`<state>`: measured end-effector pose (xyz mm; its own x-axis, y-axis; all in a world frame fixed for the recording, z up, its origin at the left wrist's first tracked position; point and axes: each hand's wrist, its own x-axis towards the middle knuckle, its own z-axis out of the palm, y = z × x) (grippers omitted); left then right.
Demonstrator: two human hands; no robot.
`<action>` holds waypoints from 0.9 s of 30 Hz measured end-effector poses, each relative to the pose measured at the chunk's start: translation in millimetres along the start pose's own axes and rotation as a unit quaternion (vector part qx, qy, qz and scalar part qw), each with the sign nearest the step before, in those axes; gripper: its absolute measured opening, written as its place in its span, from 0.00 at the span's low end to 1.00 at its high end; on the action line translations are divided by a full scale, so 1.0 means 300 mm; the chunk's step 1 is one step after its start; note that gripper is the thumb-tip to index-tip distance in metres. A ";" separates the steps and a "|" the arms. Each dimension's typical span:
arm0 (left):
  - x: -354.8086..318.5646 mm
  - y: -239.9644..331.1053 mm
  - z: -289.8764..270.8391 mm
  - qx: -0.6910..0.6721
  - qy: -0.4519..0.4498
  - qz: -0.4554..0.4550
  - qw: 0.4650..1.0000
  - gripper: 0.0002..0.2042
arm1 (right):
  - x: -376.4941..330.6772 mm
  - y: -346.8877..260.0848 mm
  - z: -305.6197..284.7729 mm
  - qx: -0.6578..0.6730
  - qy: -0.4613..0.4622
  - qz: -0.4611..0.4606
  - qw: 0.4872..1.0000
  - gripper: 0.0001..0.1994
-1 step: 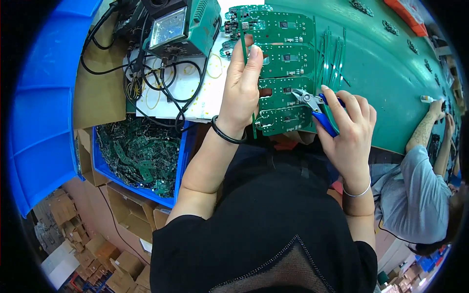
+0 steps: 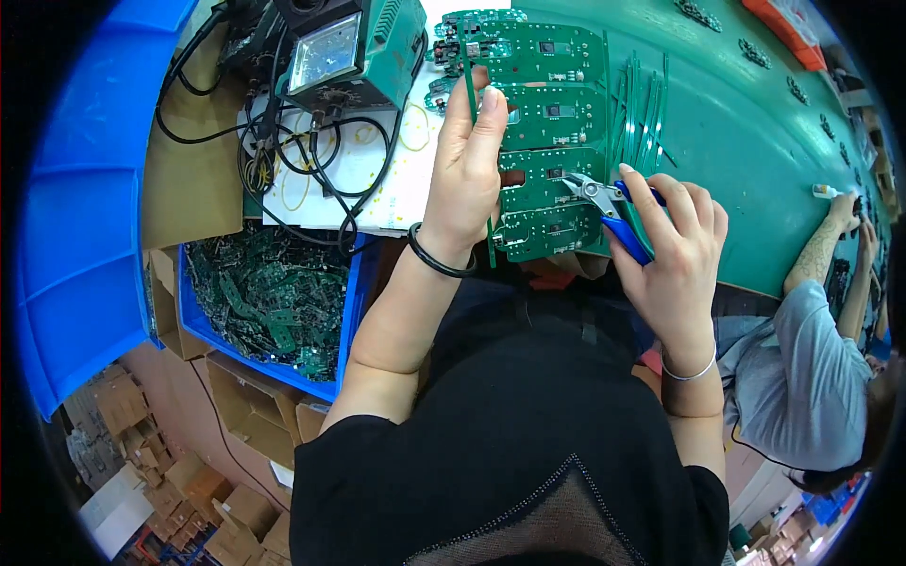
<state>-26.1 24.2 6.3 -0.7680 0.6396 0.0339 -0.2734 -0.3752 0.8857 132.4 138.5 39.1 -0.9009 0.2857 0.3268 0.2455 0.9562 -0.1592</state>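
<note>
A green circuit board panel (image 2: 555, 132), made of several joined boards, lies in front of me with small chips and parts on its face. My left hand (image 2: 469, 174) is closed on its left edge, with the thumb on top and the other fingers partly hidden. A narrow green edge strip runs beside that thumb. In my right hand (image 2: 678, 241) is a pair of cutting pliers (image 2: 625, 236) with blue handles. Their metal jaws point left, over the right part of the panel near the third board. Whether the jaws touch it I cannot tell.
Cut green strips (image 2: 645, 113) lie right of the panel on the green mat (image 2: 746, 170). A soldering station (image 2: 354, 61) with tangled black cables stands at the left. Below it, a blue bin (image 2: 354, 325) holds many boards. Another person (image 2: 797, 377) works at the right.
</note>
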 end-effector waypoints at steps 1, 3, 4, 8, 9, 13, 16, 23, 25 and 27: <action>-0.001 0.001 0.002 0.000 0.000 0.000 1.000 0.18 | 0.003 -0.004 0.001 0.000 0.000 0.000 1.000 0.27; -0.005 0.002 0.004 0.004 0.016 -0.002 1.000 0.17 | 0.011 -0.013 0.004 -0.025 0.009 -0.010 1.000 0.27; -0.006 0.002 0.002 0.004 0.017 -0.002 1.000 0.17 | 0.012 -0.016 0.003 -0.024 0.009 -0.012 1.000 0.27; -0.005 0.000 -0.006 0.001 0.029 0.003 1.000 0.17 | 0.008 -0.021 0.009 -0.020 -0.005 -0.010 1.000 0.26; -0.005 -0.001 -0.008 0.010 0.044 -0.002 0.999 0.17 | 0.005 -0.019 0.015 -0.009 -0.006 -0.009 1.000 0.25; -0.004 0.012 -0.042 0.040 0.058 -0.068 0.995 0.19 | 0.004 0.020 0.019 0.074 0.073 0.011 0.994 0.23; 0.014 -0.041 -0.130 -0.200 -0.073 -0.163 0.963 0.23 | 0.005 0.047 0.011 0.069 0.096 0.047 0.992 0.21; 0.012 -0.113 -0.113 -0.450 -0.207 -0.217 0.841 0.27 | 0.029 0.066 0.049 0.047 0.069 0.061 0.995 0.19; 0.011 -0.109 -0.110 -0.425 -0.186 -0.231 0.855 0.27 | 0.028 0.069 0.052 0.042 0.071 0.064 0.995 0.19; 0.010 -0.109 -0.114 -0.421 -0.163 -0.196 0.870 0.25 | 0.025 0.071 0.044 0.059 0.087 0.064 0.992 0.20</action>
<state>-39.2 15.4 -38.4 -0.3526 0.9341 0.0562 -0.9106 -0.3564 0.2095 126.0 160.1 25.8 -0.7876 0.4202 0.4506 0.3010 0.9006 -0.3136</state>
